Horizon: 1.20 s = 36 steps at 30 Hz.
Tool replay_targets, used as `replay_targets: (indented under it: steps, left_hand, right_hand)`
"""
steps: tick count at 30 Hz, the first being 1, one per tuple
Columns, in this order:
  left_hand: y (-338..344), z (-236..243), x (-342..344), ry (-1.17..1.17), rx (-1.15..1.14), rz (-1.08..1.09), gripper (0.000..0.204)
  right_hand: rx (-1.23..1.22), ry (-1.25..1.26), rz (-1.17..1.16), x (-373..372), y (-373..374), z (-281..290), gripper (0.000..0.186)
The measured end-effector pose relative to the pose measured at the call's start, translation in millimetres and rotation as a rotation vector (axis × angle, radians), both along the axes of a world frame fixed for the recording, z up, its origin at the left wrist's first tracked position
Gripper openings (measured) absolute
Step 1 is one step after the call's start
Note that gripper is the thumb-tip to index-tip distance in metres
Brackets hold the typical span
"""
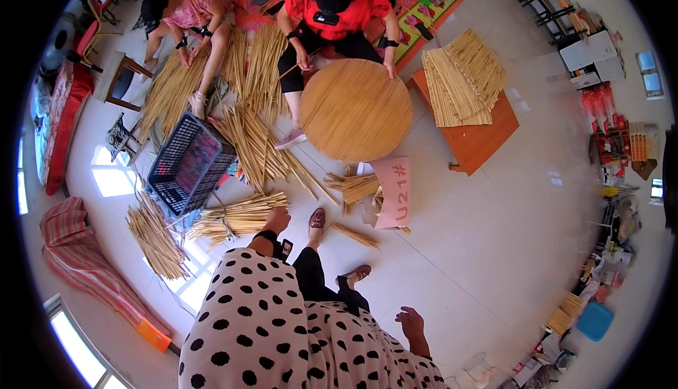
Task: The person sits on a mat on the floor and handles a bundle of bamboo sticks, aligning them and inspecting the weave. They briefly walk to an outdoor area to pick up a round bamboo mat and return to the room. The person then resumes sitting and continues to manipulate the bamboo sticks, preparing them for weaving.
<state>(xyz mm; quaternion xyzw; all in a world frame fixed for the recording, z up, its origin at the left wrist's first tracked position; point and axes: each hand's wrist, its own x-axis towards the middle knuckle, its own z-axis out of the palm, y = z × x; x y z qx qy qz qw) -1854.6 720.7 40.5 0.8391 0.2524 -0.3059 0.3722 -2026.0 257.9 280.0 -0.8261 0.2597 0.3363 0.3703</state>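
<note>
My left hand (pixel 277 219) hangs above the floor at the right end of a tied bundle of straw-coloured sticks (pixel 229 221). Its fingers are too small and foreshortened to tell whether they are closed, and I cannot tell if it touches the bundle. On the lower right, my right hand (pixel 410 324) is held out over the tiles with its fingers apart and nothing in it. A short bunch of sticks (pixel 355 236) lies on the floor between my feet and a pink card (pixel 393 192), which stands by more sticks (pixel 351 187).
A co-worker in red (pixel 337 7) steadies a round board (pixel 357 110); another person (pixel 187 14) handles long sticks (pixel 176 81). A dark crate (pixel 191 163) and loose sticks (pixel 157 240) lie left. Flat stick panels (pixel 466 81) cover a low orange table (pixel 480 138).
</note>
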Motion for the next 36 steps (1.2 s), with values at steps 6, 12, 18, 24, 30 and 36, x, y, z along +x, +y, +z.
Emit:
replay_targets:
  steps: [6, 12, 18, 24, 30, 36]
  left_hand:
    - [-4, 28, -21, 0.019, 0.016, -0.003, 0.025]
    - [-42, 63, -45, -0.044, 0.102, -0.059, 0.022]
    - [-120, 92, -118, -0.069, 0.188, -0.270, 0.022]
    - [-214, 118, -168, 0.099, 0.143, -0.821, 0.026]
    - [-273, 127, -143, -0.014, 0.115, -0.764, 0.025]
    - [-322, 112, -95, -0.044, 0.189, -0.620, 0.022]
  right_hand:
    - [0.067, -0.015, -0.004, -31, -34, -20, 0.025]
    - [0.118, -0.010, -0.072, -78, -99, -60, 0.026]
    - [0.153, -0.015, -0.337, -146, -193, -83, 0.025]
    - [0.032, 0.130, -0.450, -253, -272, -58, 0.026]
    - [0.084, 0.183, -0.425, -281, -325, -71, 0.027]
    - [0.144, 0.097, -0.499, -180, -388, -84, 0.028]
